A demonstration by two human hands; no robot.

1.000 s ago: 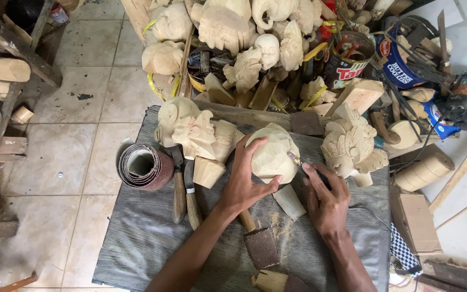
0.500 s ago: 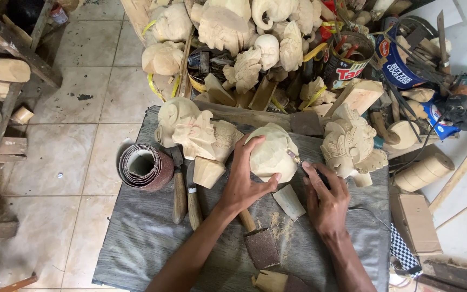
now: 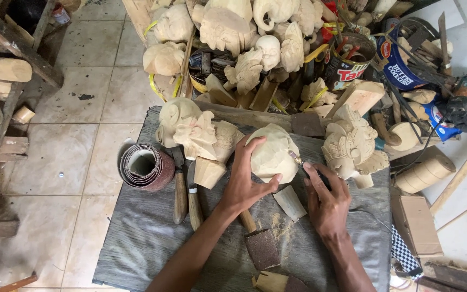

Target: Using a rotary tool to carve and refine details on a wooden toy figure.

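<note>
A woodcarving workshop: pale unfinished carvings [image 3: 228, 27] heaped at the far side, wooden-handled chisels [image 3: 180, 184] and a sandpaper roll [image 3: 144, 166] on the grey bench [image 3: 136, 238] (sawdust [image 3: 282, 227] near), timber offcuts [image 3: 1, 70] left.

Pale tiled floor [image 3: 77, 146], grey cloth-covered workbench [image 3: 136, 238].

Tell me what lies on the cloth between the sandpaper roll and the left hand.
In the head view, two wooden-handled chisels lie side by side between the sandpaper roll and the left hand, with a small wooden cone block just beyond them.
</note>
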